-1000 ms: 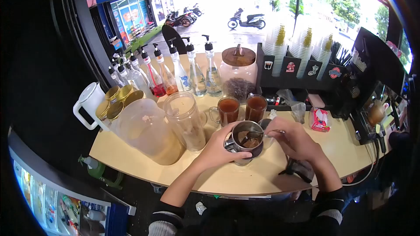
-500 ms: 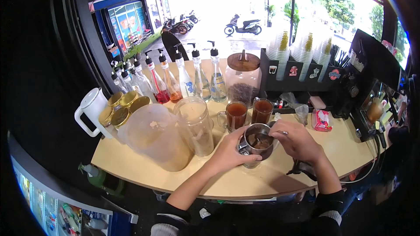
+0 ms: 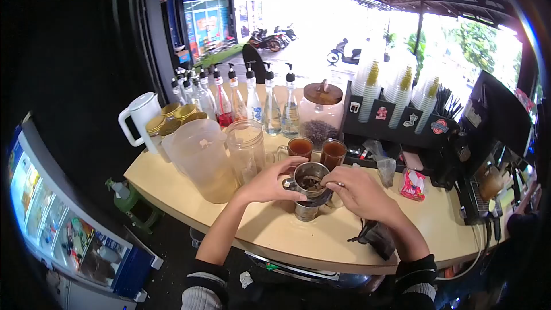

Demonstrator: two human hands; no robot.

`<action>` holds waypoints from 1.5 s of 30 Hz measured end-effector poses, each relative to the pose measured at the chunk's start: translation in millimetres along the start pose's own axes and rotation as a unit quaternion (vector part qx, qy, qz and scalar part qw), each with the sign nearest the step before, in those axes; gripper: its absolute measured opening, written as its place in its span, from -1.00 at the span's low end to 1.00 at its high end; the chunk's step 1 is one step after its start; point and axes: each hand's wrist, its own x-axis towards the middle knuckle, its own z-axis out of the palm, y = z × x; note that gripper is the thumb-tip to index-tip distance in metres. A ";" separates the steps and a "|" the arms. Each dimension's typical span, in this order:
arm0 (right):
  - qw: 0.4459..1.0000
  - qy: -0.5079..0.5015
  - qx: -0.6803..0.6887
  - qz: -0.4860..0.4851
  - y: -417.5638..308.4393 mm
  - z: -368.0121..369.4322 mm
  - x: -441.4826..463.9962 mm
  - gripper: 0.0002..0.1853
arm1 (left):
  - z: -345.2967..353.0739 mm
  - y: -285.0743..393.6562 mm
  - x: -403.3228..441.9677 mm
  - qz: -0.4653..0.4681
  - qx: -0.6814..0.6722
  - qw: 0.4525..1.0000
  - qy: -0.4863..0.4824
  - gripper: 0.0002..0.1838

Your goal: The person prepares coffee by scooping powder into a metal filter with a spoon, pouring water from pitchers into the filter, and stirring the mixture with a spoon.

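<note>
A metal cup with brown contents stands over a second metal vessel on the wooden counter. My left hand is wrapped round the cup's left side, by its handle. The fingers of my right hand are pinched on a thin spoon that dips into the cup. Just behind it stand two glass mugs of reddish-brown drink, a left mug and a right mug.
To the left are a large cloudy pitcher, a clear jar, a white jug and several pump bottles. Behind stand a wooden-lidded jar and a cup rack. A red packet and a dark pouch lie right.
The view has shifted and tilted. My right hand has lowered over the cup's rim with the spoon, and the spoon's position in the cup has changed. My left hand still holds the cup.
</note>
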 end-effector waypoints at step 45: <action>0.988 0.057 0.139 0.030 2.0 -4.9 10.2 -0.84 | 29.1 36.5 4.4 0.076 0.289 0.921 0.248 -0.22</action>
